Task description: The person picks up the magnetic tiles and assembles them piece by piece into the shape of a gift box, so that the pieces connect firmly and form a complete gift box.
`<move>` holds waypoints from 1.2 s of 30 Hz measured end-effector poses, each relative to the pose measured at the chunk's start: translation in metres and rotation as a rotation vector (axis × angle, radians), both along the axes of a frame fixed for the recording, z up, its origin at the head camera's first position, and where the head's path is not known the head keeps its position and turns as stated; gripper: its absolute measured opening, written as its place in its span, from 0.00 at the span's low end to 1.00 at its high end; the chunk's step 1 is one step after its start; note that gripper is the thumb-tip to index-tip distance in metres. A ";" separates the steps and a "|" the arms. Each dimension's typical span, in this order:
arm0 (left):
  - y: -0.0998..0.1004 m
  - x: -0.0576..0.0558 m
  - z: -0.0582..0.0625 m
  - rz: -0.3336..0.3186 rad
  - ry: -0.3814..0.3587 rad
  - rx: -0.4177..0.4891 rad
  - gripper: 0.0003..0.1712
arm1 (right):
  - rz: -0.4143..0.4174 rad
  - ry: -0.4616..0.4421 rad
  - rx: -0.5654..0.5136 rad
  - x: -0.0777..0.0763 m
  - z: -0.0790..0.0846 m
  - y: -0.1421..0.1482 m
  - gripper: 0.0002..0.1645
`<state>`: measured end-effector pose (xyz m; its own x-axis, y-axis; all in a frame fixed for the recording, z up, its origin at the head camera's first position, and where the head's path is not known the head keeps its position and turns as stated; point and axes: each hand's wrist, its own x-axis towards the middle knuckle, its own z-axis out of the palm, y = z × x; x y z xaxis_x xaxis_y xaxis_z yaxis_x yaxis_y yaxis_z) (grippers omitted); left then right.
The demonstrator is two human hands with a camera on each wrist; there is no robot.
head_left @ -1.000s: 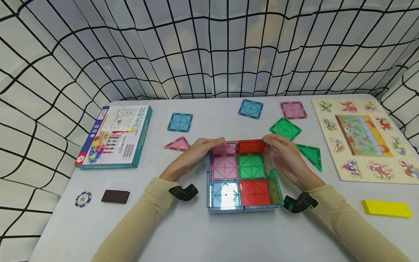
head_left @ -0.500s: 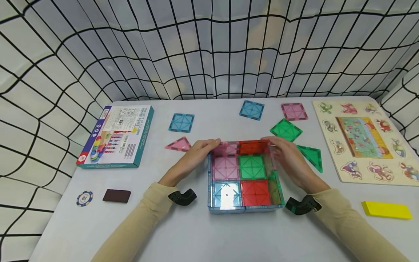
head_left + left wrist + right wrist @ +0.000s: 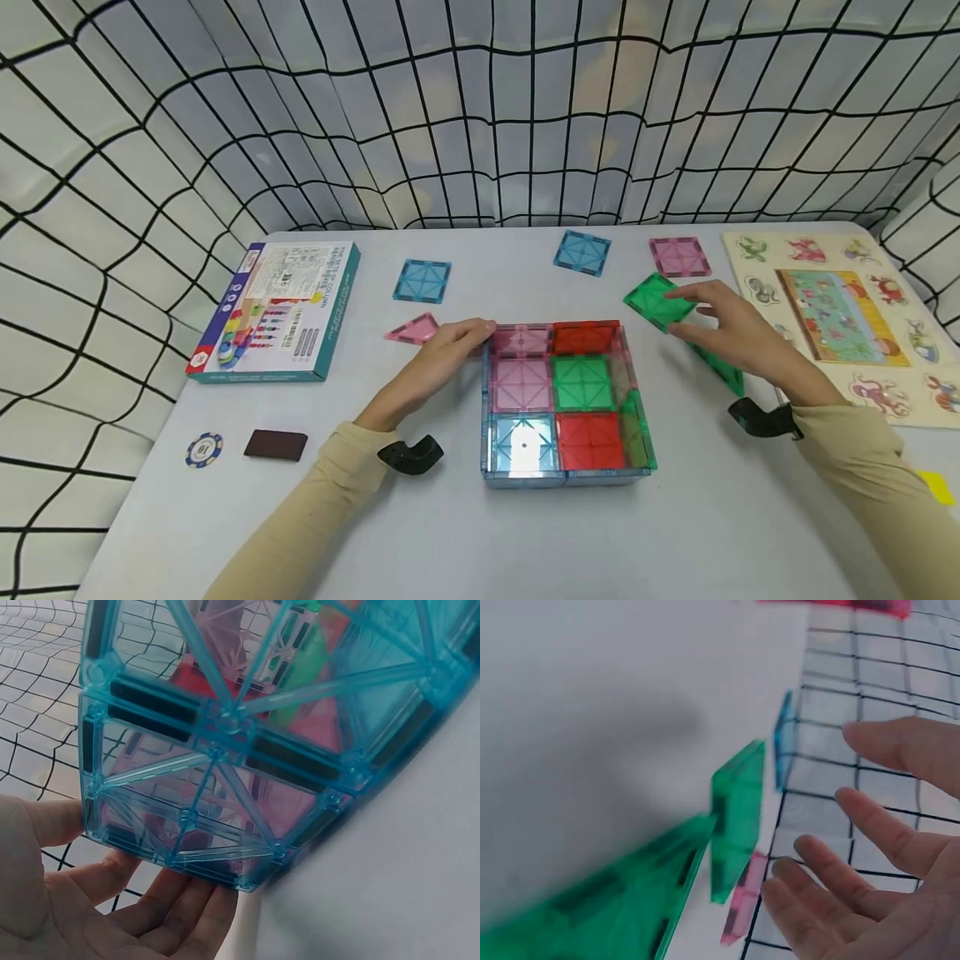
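A shallow box of clear magnetic tiles (image 3: pixel 525 480) stands on the table, with pink, green, blue and red squares inside its upright walls. At its far left corner my left hand (image 3: pixel 427 367) holds the wall; in the left wrist view, the thumb and fingers (image 3: pixel 161 904) curl about the blue tiles' edge. My right hand (image 3: pixel 738 337) is apart from the box, spread over a green square tile (image 3: pixel 651 297), thumb and fingertips parted. In the right wrist view nothing lies between those fingers. Partly under that hand is a green triangle tile (image 3: pixel 722 368).
Blue square tiles (image 3: pixel 422 281), a pink square tile (image 3: pixel 679 257) and a pink triangle tile (image 3: pixel 414 329) lie around the box. A boxed game (image 3: pixel 281 312) and a wooden puzzle board (image 3: pixel 825 250) flank them. Nearer are a poker chip (image 3: pixel 204 450), dark block (image 3: pixel 275 445) and yellow block (image 3: pixel 937 487).
My right hand has left the box's far right corner and moved right, over the green square tile. My left hand stays at the far left corner.
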<state>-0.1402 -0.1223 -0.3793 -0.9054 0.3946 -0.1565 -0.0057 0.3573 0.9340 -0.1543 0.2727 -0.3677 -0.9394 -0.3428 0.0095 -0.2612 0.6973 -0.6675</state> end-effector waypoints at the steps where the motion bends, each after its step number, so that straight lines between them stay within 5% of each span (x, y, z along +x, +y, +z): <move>1: 0.000 0.000 -0.001 0.001 -0.001 0.002 0.30 | 0.003 -0.016 0.039 -0.006 -0.002 0.001 0.32; 5: 0.001 0.000 -0.005 0.000 -0.013 0.011 0.31 | -0.013 -0.089 0.172 -0.021 -0.013 0.001 0.43; 13: 0.003 -0.001 -0.007 0.001 -0.024 -0.002 0.31 | -0.147 -0.002 0.270 -0.025 -0.024 -0.012 0.44; 17: 0.003 -0.002 -0.008 -0.008 -0.034 0.003 0.32 | -0.195 0.013 0.254 -0.022 -0.014 -0.015 0.47; 23: 0.002 -0.003 -0.007 -0.006 -0.034 0.001 0.32 | -0.161 0.088 0.154 -0.008 0.021 -0.016 0.45; 26: 0.000 -0.003 -0.007 -0.002 -0.036 0.000 0.32 | -0.036 0.204 0.038 0.002 0.038 -0.021 0.44; 31: -0.001 -0.002 -0.008 -0.002 -0.038 0.009 0.32 | 0.285 0.344 -0.042 0.014 0.045 -0.039 0.50; 36: -0.001 -0.002 -0.009 -0.008 -0.032 0.010 0.32 | 0.415 0.358 -0.022 0.021 0.035 -0.052 0.49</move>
<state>-0.1424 -0.1235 -0.3885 -0.8969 0.4033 -0.1816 -0.0333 0.3479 0.9369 -0.1338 0.2205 -0.3323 -0.6621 -0.6802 0.3146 -0.7247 0.4743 -0.4998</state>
